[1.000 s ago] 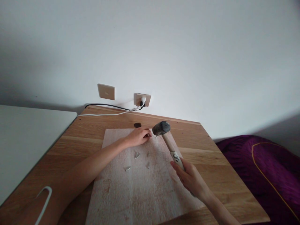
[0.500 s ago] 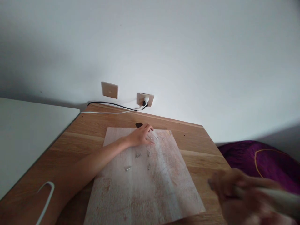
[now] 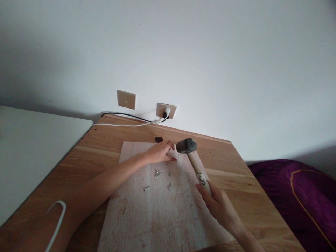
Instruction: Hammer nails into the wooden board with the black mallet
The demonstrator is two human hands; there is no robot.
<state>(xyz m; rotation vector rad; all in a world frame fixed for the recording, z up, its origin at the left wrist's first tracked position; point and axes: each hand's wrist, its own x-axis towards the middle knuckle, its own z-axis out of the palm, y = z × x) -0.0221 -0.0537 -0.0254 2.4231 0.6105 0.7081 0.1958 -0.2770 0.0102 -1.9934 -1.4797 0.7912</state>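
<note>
Left hand (image 3: 162,153): thumb and fingers apart, just beside far nails (image 3: 172,154)
Right hand (image 3: 219,203): fingers clamped round mallet (image 3: 187,146)
Mallet: head over far part of board (image 3: 154,217)
Loose nails (image 3: 157,173): lying on board

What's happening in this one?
A person grips a mallet by its handle in the right hand, its dark head appearing over the far right part of a pale board. The left hand is at the board's far side, thumb and forefinger parted near small nails. More nails are scattered closer to the camera; how firmly any are fixed is hard to tell. The board lies on a wooden table.
</note>
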